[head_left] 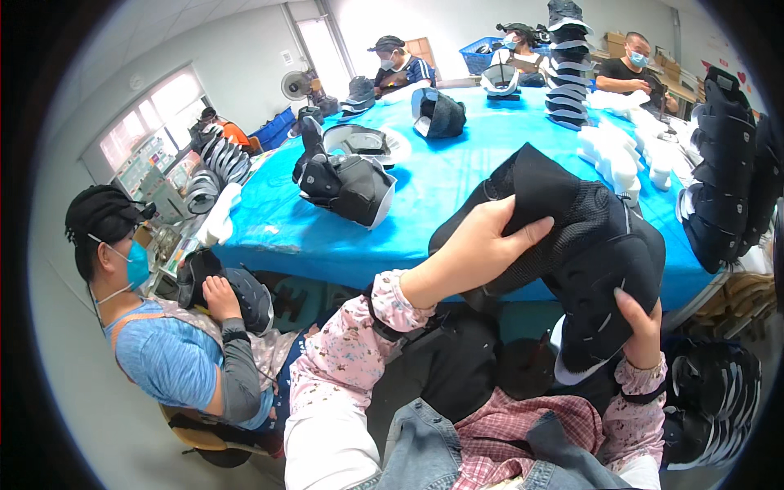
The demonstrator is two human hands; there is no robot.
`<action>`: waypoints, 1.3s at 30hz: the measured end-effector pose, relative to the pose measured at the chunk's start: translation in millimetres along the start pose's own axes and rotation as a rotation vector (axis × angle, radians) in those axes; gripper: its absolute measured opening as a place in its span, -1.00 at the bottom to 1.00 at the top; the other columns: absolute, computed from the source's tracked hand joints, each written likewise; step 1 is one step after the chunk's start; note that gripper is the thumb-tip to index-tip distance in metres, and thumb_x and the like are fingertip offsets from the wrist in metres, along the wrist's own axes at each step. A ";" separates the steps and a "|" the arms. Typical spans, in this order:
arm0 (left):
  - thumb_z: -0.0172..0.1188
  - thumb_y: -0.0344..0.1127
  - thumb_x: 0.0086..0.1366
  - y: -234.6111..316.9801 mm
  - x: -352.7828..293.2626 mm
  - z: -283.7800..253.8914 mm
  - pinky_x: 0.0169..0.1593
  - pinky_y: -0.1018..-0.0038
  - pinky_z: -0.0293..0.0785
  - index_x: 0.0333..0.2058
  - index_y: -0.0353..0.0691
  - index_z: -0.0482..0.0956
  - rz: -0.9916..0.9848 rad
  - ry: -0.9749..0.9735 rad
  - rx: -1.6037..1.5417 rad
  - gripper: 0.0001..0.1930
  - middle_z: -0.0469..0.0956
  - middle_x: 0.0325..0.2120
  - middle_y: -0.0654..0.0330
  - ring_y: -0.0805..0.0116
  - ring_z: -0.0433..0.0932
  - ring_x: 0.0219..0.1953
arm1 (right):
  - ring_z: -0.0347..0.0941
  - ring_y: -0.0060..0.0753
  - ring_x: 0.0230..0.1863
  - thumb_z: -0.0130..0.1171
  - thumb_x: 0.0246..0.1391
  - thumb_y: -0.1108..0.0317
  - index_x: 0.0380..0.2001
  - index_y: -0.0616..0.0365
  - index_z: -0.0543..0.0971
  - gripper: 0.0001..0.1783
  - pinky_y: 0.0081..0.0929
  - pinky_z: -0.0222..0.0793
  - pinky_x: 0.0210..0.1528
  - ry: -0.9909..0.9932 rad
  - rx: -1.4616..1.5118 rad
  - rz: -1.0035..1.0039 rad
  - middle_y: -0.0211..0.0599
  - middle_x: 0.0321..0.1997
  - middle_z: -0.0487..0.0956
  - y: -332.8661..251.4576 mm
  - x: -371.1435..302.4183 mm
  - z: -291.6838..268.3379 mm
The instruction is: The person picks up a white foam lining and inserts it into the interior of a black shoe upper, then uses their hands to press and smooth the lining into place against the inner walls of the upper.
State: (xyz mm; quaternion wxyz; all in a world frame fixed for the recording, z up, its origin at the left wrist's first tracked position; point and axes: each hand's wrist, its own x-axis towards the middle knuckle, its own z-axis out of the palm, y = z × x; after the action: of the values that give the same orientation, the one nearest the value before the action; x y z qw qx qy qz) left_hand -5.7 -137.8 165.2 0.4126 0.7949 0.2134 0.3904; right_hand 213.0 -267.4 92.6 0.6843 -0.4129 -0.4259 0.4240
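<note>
While the left hand (474,249) pinches the black helmet liner's (588,261) mesh top, the right hand (641,331) grips its lower edge — fingers curled.

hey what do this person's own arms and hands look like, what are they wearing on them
Both hands, the left hand and the right hand, are bare, with no gloves. Each forearm wears a loose pink floral oversleeve: the left sleeve gathers in a frilled elastic cuff near the wrist, with a dark band just behind the cuff; the right sleeve has a similar frilled cuff.

Likely workshop: workers, stacked helmet liners (567,65).
</note>
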 end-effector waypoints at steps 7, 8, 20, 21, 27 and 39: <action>0.12 -0.23 0.20 1.1 -1.0 13.6 -0.54 0.22 0.27 -0.62 -0.40 0.29 0.331 0.145 0.354 -0.63 0.37 -0.70 -0.13 -0.15 0.38 -0.59 | 0.30 -0.10 0.13 -0.16 0.04 0.05 0.13 0.30 0.24 -0.34 -0.20 0.20 0.18 -0.258 0.644 0.139 -0.01 0.13 0.33 -1.6 -3.8 -1.2; 0.12 -0.21 0.20 -1.2 0.9 11.4 -0.53 0.20 0.27 -0.62 -0.41 0.29 0.294 0.128 0.374 -0.62 0.38 -0.69 -0.13 -0.15 0.39 -0.58 | 0.31 -0.10 0.11 -0.16 0.02 0.08 0.12 0.33 0.24 -0.34 -0.21 0.22 0.17 -0.294 0.619 0.139 -0.01 0.11 0.35 -5.3 -6.0 3.2; 0.22 -0.13 0.12 25.6 12.9 -31.9 -0.56 0.49 0.29 -0.53 -0.30 0.56 0.439 0.192 0.861 -0.70 0.42 -0.71 0.06 0.29 0.36 -0.69 | 0.44 -0.34 -0.10 0.13 -0.20 0.62 -0.05 0.35 0.41 -0.49 -0.44 0.35 -0.06 -0.231 0.220 0.259 -0.21 -0.10 0.50 -5.6 -38.7 4.2; 0.22 -0.13 0.13 26.3 11.2 -29.4 -0.51 0.53 0.32 -0.47 -0.32 0.56 0.472 0.192 0.904 -0.70 0.48 -0.67 0.12 0.44 0.40 -0.65 | 0.44 -0.34 -0.10 0.13 -0.20 0.62 -0.05 0.35 0.41 -0.49 -0.44 0.35 -0.06 -0.234 0.221 0.260 -0.21 -0.10 0.50 -2.6 -42.8 3.6; 0.31 0.11 -0.02 33.7 8.4 -48.0 -0.09 0.52 0.34 -0.11 -0.41 0.45 -0.144 -0.506 -0.002 -0.31 0.54 -0.26 0.14 0.46 0.44 -0.20 | 0.44 -0.42 -0.14 0.11 -0.09 0.62 -0.05 0.30 0.42 -0.57 -0.53 0.37 -0.11 -0.185 -0.258 -0.155 -0.27 -0.10 0.49 16.7 -52.5 -8.2; 0.04 -0.20 0.30 48.0 -12.4 -22.2 -0.04 0.62 0.26 -0.04 -0.35 0.41 -0.228 -0.509 -0.393 -0.64 0.45 -0.24 0.38 0.63 0.31 -0.18 | 0.12 -0.14 0.25 -0.22 0.04 -0.33 0.22 0.25 0.10 -0.07 -0.17 0.01 0.27 -0.402 0.350 -0.074 -0.11 0.27 0.17 38.3 -36.1 -55.7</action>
State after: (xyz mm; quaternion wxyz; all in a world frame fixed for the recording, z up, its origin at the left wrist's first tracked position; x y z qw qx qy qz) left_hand -30.0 -162.4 207.0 0.6390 0.7431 0.1118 0.1642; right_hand 246.2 -300.9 32.2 0.6622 -0.1801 -0.4883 0.5391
